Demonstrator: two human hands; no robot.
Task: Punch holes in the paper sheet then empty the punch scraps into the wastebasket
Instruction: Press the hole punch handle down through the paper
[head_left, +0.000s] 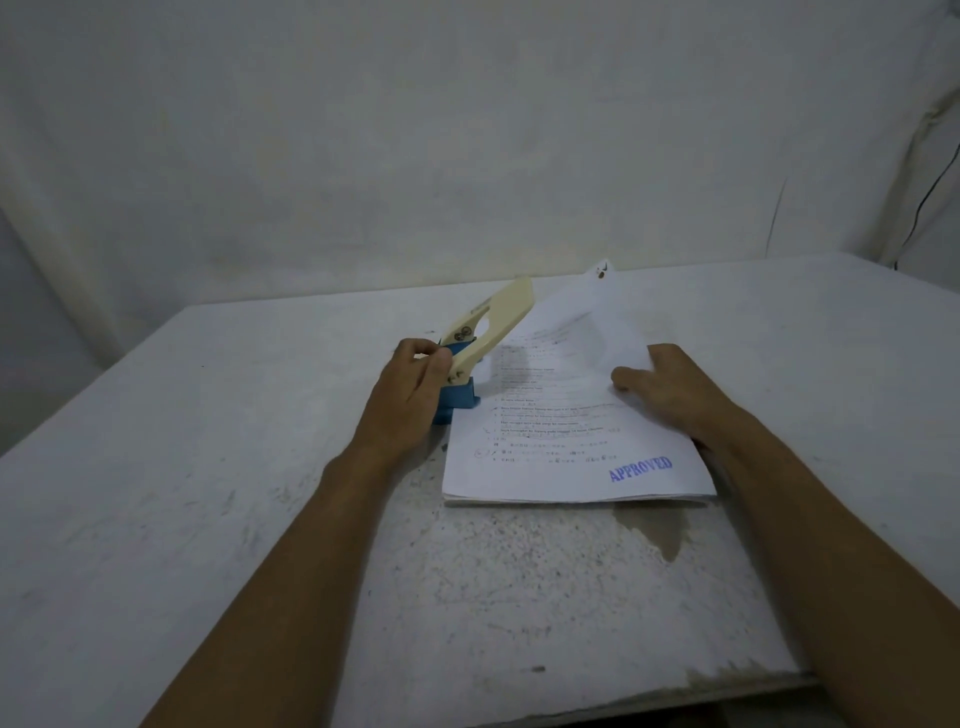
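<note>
Head view of a white, scuffed table (260, 467) set against a pale wall; a hole punch (475, 353), blue in the base and cream in the lever, stands near the table's middle with its lever raised and angled up and to the right; the left hand (410, 387) grips the punch at its near-left side, fingers (434, 358) curled together around the blue base beside the hinge. Just right of the punch lies a thin stack of printed paper sheets (561, 452), its left edge touching or entering the punch, though the exact contact is hidden behind the lever; a blue stamp reading APPROVED (640, 468) marks the near right corner of the top sheet. The right hand (670, 389) rests on the stack's right side, fingers together, apparently pinching the top sheet, whose far corner (602, 270) lifts and curls off the stack; a dark stain (660, 530) shows on the table just near the stack.
</note>
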